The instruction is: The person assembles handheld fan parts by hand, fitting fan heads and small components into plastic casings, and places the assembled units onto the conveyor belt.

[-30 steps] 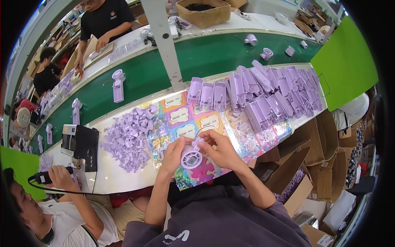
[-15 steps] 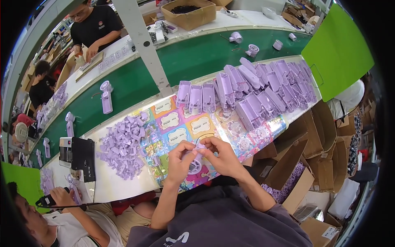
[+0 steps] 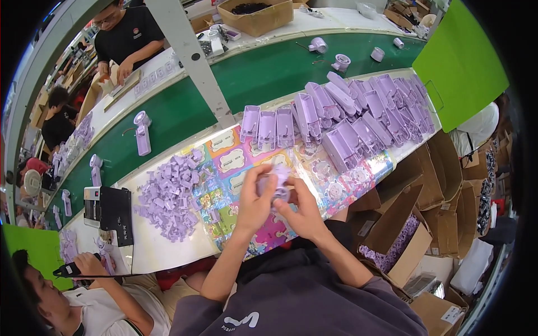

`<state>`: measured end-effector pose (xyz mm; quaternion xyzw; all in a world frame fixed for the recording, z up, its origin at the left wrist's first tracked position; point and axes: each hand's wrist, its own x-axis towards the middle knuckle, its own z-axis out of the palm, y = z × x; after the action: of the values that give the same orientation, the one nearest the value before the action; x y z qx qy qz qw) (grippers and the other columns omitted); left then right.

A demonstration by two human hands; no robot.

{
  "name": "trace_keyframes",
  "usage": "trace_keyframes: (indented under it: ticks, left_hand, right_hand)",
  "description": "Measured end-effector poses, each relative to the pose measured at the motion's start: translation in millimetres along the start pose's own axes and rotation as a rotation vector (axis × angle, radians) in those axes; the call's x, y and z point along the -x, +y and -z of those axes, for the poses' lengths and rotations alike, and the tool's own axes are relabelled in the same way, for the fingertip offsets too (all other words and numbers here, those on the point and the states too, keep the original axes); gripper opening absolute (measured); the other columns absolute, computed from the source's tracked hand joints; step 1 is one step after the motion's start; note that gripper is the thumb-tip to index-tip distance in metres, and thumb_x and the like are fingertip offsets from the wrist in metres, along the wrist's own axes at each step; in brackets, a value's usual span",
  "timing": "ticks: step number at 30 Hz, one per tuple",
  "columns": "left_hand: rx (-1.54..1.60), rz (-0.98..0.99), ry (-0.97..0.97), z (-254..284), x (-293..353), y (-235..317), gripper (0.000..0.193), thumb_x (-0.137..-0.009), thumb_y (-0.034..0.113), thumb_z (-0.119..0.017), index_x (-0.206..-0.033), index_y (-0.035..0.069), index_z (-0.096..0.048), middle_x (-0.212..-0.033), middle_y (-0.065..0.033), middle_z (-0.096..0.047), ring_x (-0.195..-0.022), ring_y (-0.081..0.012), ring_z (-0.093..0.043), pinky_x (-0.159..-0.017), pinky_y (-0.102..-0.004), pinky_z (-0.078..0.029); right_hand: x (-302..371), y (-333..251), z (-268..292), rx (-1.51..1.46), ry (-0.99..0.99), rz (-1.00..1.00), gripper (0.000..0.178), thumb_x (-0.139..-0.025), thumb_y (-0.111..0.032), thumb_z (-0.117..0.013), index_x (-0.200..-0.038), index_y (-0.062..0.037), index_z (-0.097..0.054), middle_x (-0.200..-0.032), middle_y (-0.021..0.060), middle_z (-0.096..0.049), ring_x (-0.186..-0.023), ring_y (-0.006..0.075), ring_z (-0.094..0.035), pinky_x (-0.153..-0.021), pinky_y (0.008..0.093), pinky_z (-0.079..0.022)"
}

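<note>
Between both hands I hold a lilac plastic part with a round ring-shaped end (image 3: pixel 281 193), slightly blurred. My left hand (image 3: pixel 255 203) is closed around its left side. My right hand (image 3: pixel 304 211) grips it from the right and below, thumb near the ring. Beneath lies a colourful printed sheet (image 3: pixel 228 159) on the table. A heap of small lilac pieces (image 3: pixel 171 196) lies left of my hands. Beyond them, to the right, several long lilac open housings (image 3: pixel 268 129) stand in rows and are piled up.
A green conveyor belt (image 3: pixel 235 81) curves past the table, carrying lilac parts. A metal post (image 3: pixel 196 56) rises at the belt's near edge. A black device (image 3: pixel 109 215) sits at left, near a seated co-worker (image 3: pixel 84 302). Cardboard boxes (image 3: pixel 412 255) stand at right; a green panel (image 3: pixel 459 73) is behind.
Both hands have lifted the lilac part slightly away from me and right, turning it. My fingers have shifted from a pinch at its far end to a grip around its sides.
</note>
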<state>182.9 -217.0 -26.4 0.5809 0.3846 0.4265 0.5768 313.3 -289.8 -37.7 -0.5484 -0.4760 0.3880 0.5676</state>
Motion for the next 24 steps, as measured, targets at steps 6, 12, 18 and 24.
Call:
trace_keyframes:
  ticks: [6,12,18,24]
  left_hand:
    - [-0.430,-0.123,0.221,23,-76,-1,0.054,-0.098,0.024,-0.067,-0.141,0.002,-0.043,-0.116,-0.0149,-0.061,-0.102,-0.0233,-0.063,-0.086,-0.0385,-0.052]
    - [-0.839,-0.052,0.289,48,-146,-20,0.049,-0.090,0.015,-0.067,-0.132,0.002,-0.046,-0.102,-0.0187,-0.069,-0.099,-0.0363,-0.067,-0.082,-0.0482,-0.052]
    - [-0.975,-0.189,0.203,77,-121,-31,0.040,-0.086,0.013,-0.065,-0.124,0.010,-0.054,-0.075,-0.0113,-0.067,-0.075,-0.0336,-0.069,-0.069,-0.0468,-0.051]
    - [-0.879,0.003,0.031,58,-23,-2,0.042,-0.083,0.012,-0.062,-0.125,0.012,-0.057,-0.071,-0.0143,-0.069,-0.069,-0.0389,-0.068,-0.067,-0.0514,-0.052]
  right_hand:
    - [-13,24,18,0.019,0.184,-0.009,0.059,-0.088,-0.019,-0.081,-0.132,-0.0009,-0.046,-0.110,0.0110,-0.064,-0.094,0.0165,-0.065,-0.080,0.0304,-0.053]
    - [-22,24,25,-0.153,0.224,-0.210,0.053,-0.088,-0.020,-0.081,-0.124,-0.0001,-0.047,-0.106,0.0129,-0.064,-0.090,0.0172,-0.066,-0.077,0.0309,-0.054]
    - [-20,35,30,-0.025,0.156,-0.158,0.057,-0.085,-0.021,-0.083,-0.124,-0.0003,-0.047,-0.105,0.0122,-0.063,-0.092,0.0179,-0.066,-0.079,0.0317,-0.053]
    - [-11,30,33,0.096,0.059,-0.100,0.069,-0.082,-0.019,-0.084,-0.133,0.0009,-0.042,-0.115,0.0138,-0.058,-0.104,0.0214,-0.061,-0.090,0.0349,-0.050]
